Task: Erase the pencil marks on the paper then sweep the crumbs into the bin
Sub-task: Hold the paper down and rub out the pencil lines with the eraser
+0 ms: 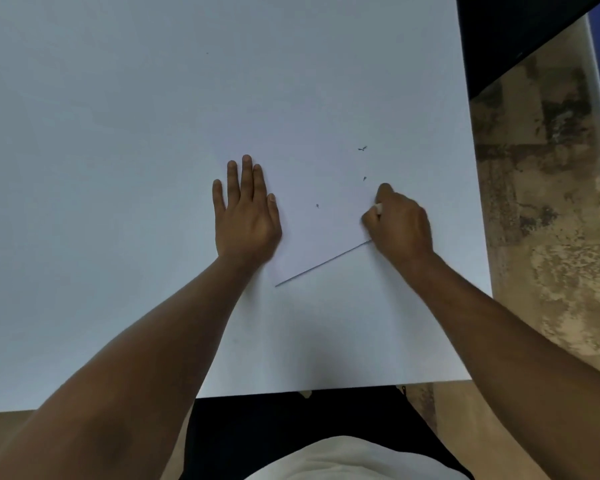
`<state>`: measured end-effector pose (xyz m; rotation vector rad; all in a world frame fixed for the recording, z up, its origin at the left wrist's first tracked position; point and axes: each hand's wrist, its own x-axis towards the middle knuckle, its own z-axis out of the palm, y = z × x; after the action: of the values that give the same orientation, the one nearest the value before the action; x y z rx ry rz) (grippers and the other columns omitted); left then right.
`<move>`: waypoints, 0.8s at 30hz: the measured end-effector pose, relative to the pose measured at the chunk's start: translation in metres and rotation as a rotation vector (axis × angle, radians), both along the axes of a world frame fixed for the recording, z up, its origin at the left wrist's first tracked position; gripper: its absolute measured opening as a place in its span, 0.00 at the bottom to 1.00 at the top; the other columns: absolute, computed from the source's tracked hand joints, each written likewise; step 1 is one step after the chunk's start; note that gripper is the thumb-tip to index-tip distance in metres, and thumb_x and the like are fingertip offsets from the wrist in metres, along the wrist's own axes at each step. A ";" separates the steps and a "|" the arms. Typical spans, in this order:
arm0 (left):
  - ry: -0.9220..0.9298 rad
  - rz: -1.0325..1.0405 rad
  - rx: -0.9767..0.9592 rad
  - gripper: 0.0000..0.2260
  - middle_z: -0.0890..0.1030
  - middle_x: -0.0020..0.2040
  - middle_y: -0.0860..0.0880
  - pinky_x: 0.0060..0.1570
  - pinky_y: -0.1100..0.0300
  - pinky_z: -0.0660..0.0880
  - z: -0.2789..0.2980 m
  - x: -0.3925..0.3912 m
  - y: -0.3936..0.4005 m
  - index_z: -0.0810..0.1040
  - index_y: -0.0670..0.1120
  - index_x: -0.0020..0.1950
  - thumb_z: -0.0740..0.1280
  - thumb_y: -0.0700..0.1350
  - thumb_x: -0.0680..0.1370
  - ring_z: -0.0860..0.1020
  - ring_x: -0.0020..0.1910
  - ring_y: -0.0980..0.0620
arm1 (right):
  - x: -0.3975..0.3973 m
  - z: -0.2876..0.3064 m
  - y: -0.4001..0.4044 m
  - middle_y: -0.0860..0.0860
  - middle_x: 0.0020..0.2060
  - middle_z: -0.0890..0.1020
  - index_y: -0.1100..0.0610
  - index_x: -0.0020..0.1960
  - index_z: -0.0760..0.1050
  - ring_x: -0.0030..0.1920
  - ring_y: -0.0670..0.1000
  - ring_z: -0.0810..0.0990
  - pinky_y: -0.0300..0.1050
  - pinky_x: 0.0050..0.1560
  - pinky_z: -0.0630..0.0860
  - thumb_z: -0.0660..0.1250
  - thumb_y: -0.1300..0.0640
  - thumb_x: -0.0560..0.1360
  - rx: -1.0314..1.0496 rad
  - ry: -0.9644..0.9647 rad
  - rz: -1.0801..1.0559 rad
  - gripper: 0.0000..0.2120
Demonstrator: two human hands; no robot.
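The right hand (397, 220) is curled tight around a small white eraser (379, 208), of which only a pale corner shows between the thumb and the bent fingers; the knuckles face up and the fingertips press down toward the sheet. The eraser sits at the right part of a white rectangular sheet of paper (321, 230), close to its near edge, which shows as a thin grey slanting line running from under the gripping hand down and to the left. The paper is hard to tell from the white flat tabletop (118, 116) beneath it except along that edge.

Just left of the grip, on the paper, lies one small dark eraser crumb (317, 205). A little beyond the grip sits a second dark crumb (364, 178), and farther still a small cluster of dark crumbs (362, 148).

Well to the left of the grip, the left hand (246, 213) lies flat, palm down, fingers straight and close together, pressing the left side of the paper against the table.

To the right of the grip, past the table's edge, a mottled brown and beige floor (541, 209) shows, and beyond it, at the far right corner, a dark surface (499, 39).
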<state>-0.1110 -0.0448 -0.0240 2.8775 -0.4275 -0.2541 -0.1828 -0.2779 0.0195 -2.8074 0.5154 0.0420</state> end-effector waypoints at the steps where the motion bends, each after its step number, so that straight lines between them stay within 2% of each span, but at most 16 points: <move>1: -0.006 0.003 0.001 0.27 0.44 0.85 0.47 0.80 0.44 0.40 0.000 0.000 0.000 0.46 0.43 0.84 0.44 0.51 0.86 0.41 0.83 0.46 | -0.001 0.001 -0.007 0.58 0.32 0.76 0.60 0.42 0.70 0.32 0.61 0.76 0.50 0.33 0.73 0.60 0.62 0.72 0.030 -0.034 -0.026 0.01; 5: -0.011 0.010 -0.004 0.27 0.45 0.85 0.46 0.81 0.43 0.41 0.000 0.000 -0.002 0.46 0.43 0.84 0.44 0.51 0.86 0.41 0.83 0.46 | -0.008 0.001 0.045 0.58 0.28 0.76 0.60 0.40 0.71 0.28 0.61 0.75 0.47 0.30 0.70 0.57 0.56 0.70 0.174 -0.197 0.018 0.08; 7: 0.002 0.011 -0.008 0.27 0.44 0.85 0.46 0.81 0.43 0.41 0.000 0.001 -0.002 0.46 0.43 0.84 0.44 0.51 0.86 0.41 0.83 0.46 | -0.019 -0.001 0.093 0.57 0.29 0.77 0.59 0.40 0.72 0.28 0.61 0.76 0.46 0.28 0.70 0.57 0.54 0.71 0.226 -0.204 0.119 0.09; 10: 0.001 -0.002 -0.002 0.27 0.44 0.85 0.46 0.81 0.42 0.42 0.001 0.000 0.000 0.46 0.43 0.84 0.44 0.51 0.87 0.41 0.83 0.45 | -0.032 -0.003 0.137 0.55 0.30 0.76 0.59 0.41 0.72 0.28 0.59 0.74 0.47 0.27 0.73 0.63 0.58 0.74 0.285 -0.129 0.241 0.05; 13: -0.002 -0.014 -0.012 0.27 0.45 0.85 0.46 0.80 0.42 0.42 0.000 0.001 0.000 0.47 0.42 0.84 0.44 0.51 0.86 0.41 0.83 0.45 | -0.028 -0.011 0.112 0.57 0.32 0.78 0.59 0.44 0.73 0.31 0.62 0.77 0.48 0.29 0.72 0.66 0.60 0.72 0.216 -0.096 0.222 0.03; 17: -0.013 -0.012 -0.021 0.27 0.46 0.85 0.46 0.80 0.41 0.42 -0.002 0.000 0.001 0.48 0.42 0.84 0.45 0.51 0.86 0.42 0.83 0.44 | -0.024 -0.006 0.036 0.58 0.31 0.77 0.60 0.42 0.71 0.32 0.62 0.76 0.47 0.32 0.69 0.61 0.58 0.74 0.141 -0.101 0.008 0.05; 21: -0.015 -0.009 -0.026 0.27 0.46 0.85 0.46 0.80 0.41 0.42 -0.003 0.000 0.000 0.48 0.42 0.84 0.44 0.51 0.86 0.42 0.83 0.44 | -0.016 0.000 0.021 0.55 0.31 0.78 0.61 0.41 0.71 0.31 0.57 0.75 0.49 0.34 0.74 0.63 0.61 0.75 0.227 -0.099 -0.107 0.04; 24: -0.023 -0.011 -0.024 0.28 0.46 0.85 0.46 0.80 0.41 0.42 -0.004 0.000 0.000 0.48 0.43 0.84 0.44 0.51 0.85 0.42 0.83 0.44 | 0.013 0.001 0.046 0.55 0.33 0.80 0.58 0.44 0.74 0.34 0.58 0.78 0.48 0.36 0.75 0.65 0.57 0.74 0.337 -0.158 -0.081 0.04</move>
<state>-0.1112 -0.0453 -0.0279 2.8585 -0.4471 -0.2160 -0.1701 -0.2320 0.0203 -2.4357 0.5292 -0.0996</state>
